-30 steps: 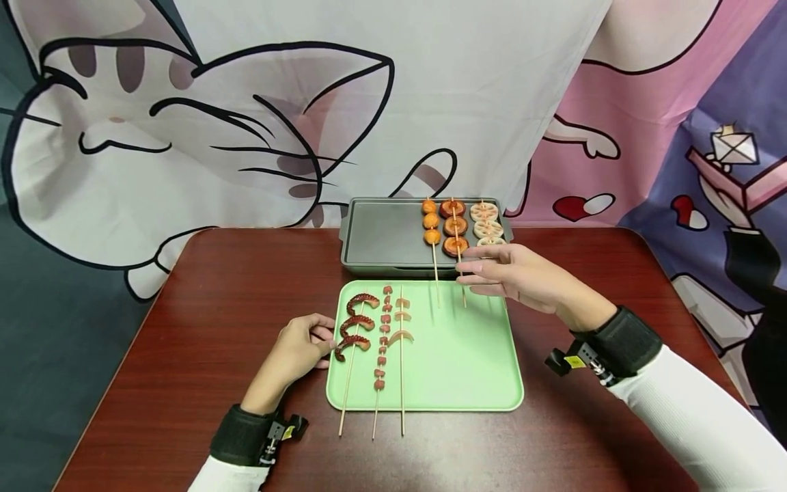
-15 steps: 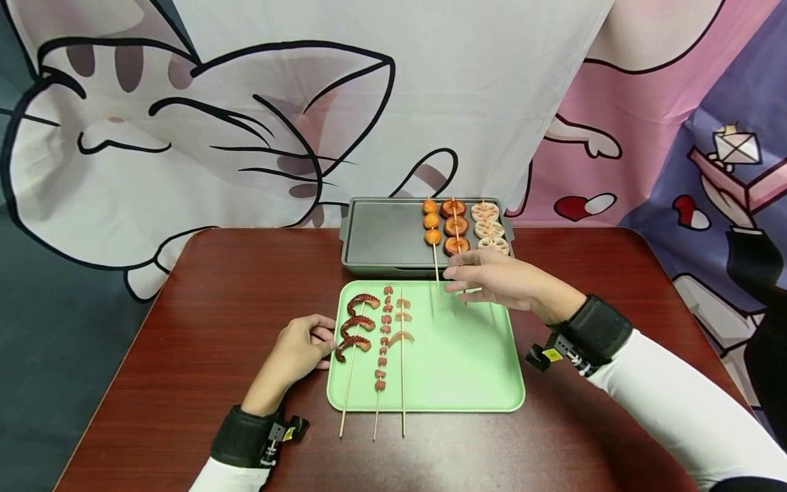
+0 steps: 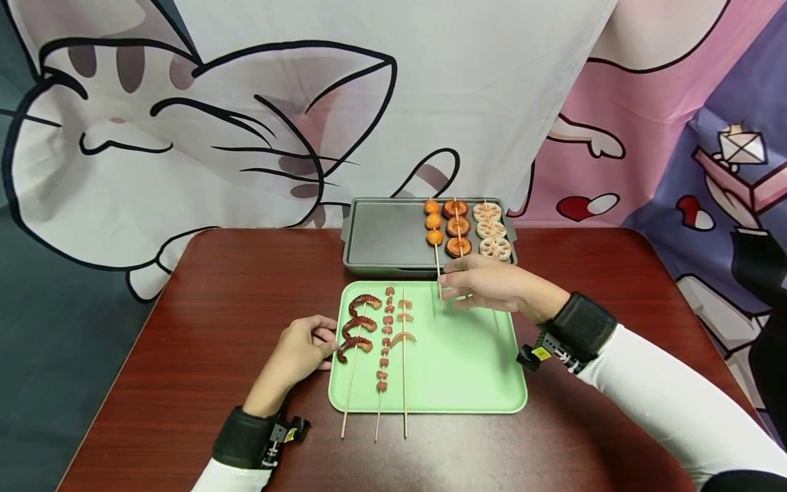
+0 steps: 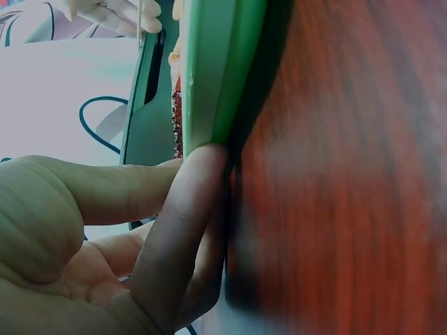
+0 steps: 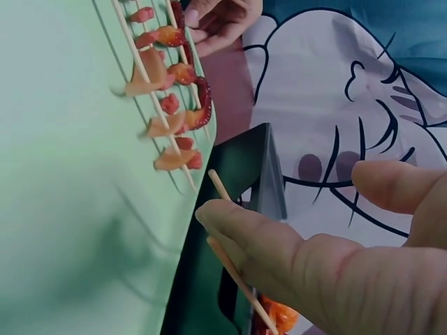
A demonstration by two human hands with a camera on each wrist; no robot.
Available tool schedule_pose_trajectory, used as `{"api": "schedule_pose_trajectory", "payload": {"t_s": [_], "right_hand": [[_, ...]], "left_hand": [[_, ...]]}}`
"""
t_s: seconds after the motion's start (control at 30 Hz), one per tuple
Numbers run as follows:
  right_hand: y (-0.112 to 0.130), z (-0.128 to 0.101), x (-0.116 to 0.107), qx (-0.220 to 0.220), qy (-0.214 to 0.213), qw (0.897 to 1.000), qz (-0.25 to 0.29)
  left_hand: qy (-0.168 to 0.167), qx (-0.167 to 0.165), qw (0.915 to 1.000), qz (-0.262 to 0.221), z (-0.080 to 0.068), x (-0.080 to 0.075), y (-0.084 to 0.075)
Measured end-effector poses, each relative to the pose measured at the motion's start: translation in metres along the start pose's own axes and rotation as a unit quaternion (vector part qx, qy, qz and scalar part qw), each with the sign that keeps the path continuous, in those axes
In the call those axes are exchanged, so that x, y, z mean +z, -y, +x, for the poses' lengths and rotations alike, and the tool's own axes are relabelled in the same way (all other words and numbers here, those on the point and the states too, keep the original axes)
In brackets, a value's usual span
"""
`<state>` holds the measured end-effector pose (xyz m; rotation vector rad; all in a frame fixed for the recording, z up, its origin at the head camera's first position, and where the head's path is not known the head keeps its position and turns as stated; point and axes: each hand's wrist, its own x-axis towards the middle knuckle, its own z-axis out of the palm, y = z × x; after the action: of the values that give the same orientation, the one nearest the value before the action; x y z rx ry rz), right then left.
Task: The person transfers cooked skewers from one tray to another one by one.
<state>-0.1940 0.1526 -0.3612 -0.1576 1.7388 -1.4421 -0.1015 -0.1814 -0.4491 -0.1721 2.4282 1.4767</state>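
A green tray holds three skewers: octopus tentacles, small red pieces and shrimp-like curls. Behind it, a grey griddle pan carries an orange-ball skewer, a brown-round skewer and a lotus-root skewer. My right hand hovers over the tray's far edge. In the right wrist view its forefinger lies across two bare stick ends, with the thumb apart. My left hand rests against the tray's left rim, its fingers loosely curled.
Everything stands on a dark red wooden table. A cartoon cat cloth hangs behind the table. Bare green surface fills the tray's right half. The three tray skewers' sticks overhang its near edge.
My right hand slid left and lower, from in front of the lotus-root skewer to the stick ends of the ball and brown-round skewers. The left hand stayed put.
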Motion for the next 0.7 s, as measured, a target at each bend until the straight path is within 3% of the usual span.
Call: {"api": "schedule_pose_trajectory", "payload": {"t_s": [0.7], "right_hand": [[-0.0038,0.0096,0.0022,-0.010,-0.011,0.997,0.073]], "left_hand": [[-0.001,0.006,1.0000,0.002,0.0024,0.0001,0.0021]]}}
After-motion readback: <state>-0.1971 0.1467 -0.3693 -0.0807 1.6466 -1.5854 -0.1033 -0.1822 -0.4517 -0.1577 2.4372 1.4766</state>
